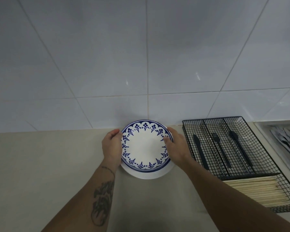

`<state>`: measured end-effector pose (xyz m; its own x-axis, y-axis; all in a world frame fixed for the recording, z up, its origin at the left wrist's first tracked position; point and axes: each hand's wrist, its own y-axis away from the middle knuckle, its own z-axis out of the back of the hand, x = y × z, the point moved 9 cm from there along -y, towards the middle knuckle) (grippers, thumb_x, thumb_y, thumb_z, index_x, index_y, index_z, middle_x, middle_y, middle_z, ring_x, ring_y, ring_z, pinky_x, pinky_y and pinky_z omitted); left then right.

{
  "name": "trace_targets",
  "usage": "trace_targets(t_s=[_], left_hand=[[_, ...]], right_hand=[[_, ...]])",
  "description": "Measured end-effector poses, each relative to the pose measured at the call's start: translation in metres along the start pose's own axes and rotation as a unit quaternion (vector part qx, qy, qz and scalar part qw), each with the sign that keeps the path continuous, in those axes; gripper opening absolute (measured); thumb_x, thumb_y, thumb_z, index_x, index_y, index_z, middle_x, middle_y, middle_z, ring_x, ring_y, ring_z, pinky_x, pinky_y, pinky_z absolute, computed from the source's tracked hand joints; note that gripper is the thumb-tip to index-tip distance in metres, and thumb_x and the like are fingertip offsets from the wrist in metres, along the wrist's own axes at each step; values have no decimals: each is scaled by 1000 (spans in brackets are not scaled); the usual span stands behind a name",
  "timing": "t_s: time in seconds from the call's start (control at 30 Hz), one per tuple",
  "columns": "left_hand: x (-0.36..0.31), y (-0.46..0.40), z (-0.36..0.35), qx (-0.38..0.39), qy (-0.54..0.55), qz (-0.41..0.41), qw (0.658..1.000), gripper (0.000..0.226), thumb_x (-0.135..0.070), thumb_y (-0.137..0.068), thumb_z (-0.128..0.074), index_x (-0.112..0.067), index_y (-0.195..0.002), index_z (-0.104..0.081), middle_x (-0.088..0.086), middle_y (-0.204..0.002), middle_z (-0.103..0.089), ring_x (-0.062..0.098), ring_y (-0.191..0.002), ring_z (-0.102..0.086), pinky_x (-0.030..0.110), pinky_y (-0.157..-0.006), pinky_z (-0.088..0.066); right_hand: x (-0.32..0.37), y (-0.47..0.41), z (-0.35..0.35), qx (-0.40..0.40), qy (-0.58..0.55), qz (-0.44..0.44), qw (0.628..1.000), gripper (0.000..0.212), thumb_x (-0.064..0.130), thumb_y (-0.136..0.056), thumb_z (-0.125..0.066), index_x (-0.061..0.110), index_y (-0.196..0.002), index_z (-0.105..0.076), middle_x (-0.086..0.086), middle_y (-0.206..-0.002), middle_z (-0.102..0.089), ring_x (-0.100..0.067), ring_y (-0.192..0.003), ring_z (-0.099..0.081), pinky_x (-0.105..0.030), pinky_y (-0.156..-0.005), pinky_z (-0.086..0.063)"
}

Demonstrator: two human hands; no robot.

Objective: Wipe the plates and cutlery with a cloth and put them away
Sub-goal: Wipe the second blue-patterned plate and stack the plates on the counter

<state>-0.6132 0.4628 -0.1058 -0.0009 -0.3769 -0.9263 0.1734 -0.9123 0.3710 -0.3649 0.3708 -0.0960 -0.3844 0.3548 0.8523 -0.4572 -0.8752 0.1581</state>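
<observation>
A white plate with a blue flower border [145, 148] lies on top of a plain white plate [146, 175] on the beige counter, close to the tiled wall. My left hand [111, 146] grips the blue plate's left rim. My right hand [176, 146] grips its right rim, thumb lying on the border. A black wire cutlery tray [208, 122] stands to the right, holding a black knife [200, 151], fork [220, 149] and spoon [239, 148] in separate slots. No cloth is in view.
Pale wooden chopsticks [253, 192] fill the wire tray's front compartment. A white tray with metal cutlery [286, 139] sits at the far right edge. The white tiled wall [141, 64] rises right behind the plates. Bare counter [49, 164] stretches to the left.
</observation>
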Motion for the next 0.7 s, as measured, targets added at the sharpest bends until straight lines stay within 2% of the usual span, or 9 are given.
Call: trace_targets(t_s=[0.1,0.17,0.27,0.33,0.4,0.5,0.57,0.7], left_hand=[[-18,15,6,-8,-81,-57,995,27,-21,-87,-59,-24,-112,-69,-1,-111,-70,21,-102,-66,43,-98,-53],[-28,30,12,-2,-112,-80,990,30,-19,-88,-57,-26,-115,-67,-1,-115,-67,20,-104,-64,38,-97,-51],[-43,57,24,-3,-116,-105,988,29,-16,-87,-60,-27,-112,-68,-3,-112,-66,18,-104,-62,34,-93,-49],[-51,80,28,8,-103,-123,987,23,-13,-86,-63,-26,-105,-69,-6,-101,-68,16,-97,-64,29,-82,-48],[-57,105,27,33,-97,-145,984,21,-9,-86,-62,-25,-97,-71,-9,-94,-71,13,-93,-66,25,-78,-48],[-53,140,20,89,-91,-148,981,29,-2,-88,-58,-27,-91,-71,-3,-98,-74,16,-94,-68,31,-86,-51],[-44,166,10,136,-71,-131,979,27,-1,-90,-57,-24,-93,-70,2,-99,-75,19,-87,-69,36,-85,-52],[-16,222,-21,215,-51,-104,970,23,1,-94,-55,-17,-98,-69,5,-97,-73,21,-81,-67,34,-79,-51]], right_hand=[[13,15,13,-21,68,35,997,43,30,-94,-51,32,-137,-45,1,-125,-48,-14,-113,-42,-32,-98,-36],[19,29,20,-18,68,42,997,47,24,-92,-55,28,-137,-45,-1,-129,-45,-13,-112,-38,-31,-97,-35],[26,61,37,-8,47,36,998,51,22,-93,-57,25,-142,-42,-2,-136,-40,-16,-121,-39,-33,-102,-36],[28,82,52,-15,49,44,998,53,24,-92,-58,25,-142,-41,-3,-141,-39,-19,-128,-40,-39,-108,-36],[28,107,70,-27,52,48,997,54,24,-92,-59,24,-143,-41,-2,-143,-40,-19,-130,-40,-40,-109,-36],[21,149,97,-48,29,46,997,51,23,-91,-60,26,-140,-45,2,-138,-45,-17,-127,-44,-42,-107,-39],[10,179,116,-68,22,42,997,49,20,-91,-61,25,-139,-48,4,-134,-48,-14,-123,-46,-40,-105,-41],[-27,235,157,-107,-11,2,994,46,17,-92,-60,26,-136,-50,5,-131,-50,-14,-116,-49,-32,-97,-44]])
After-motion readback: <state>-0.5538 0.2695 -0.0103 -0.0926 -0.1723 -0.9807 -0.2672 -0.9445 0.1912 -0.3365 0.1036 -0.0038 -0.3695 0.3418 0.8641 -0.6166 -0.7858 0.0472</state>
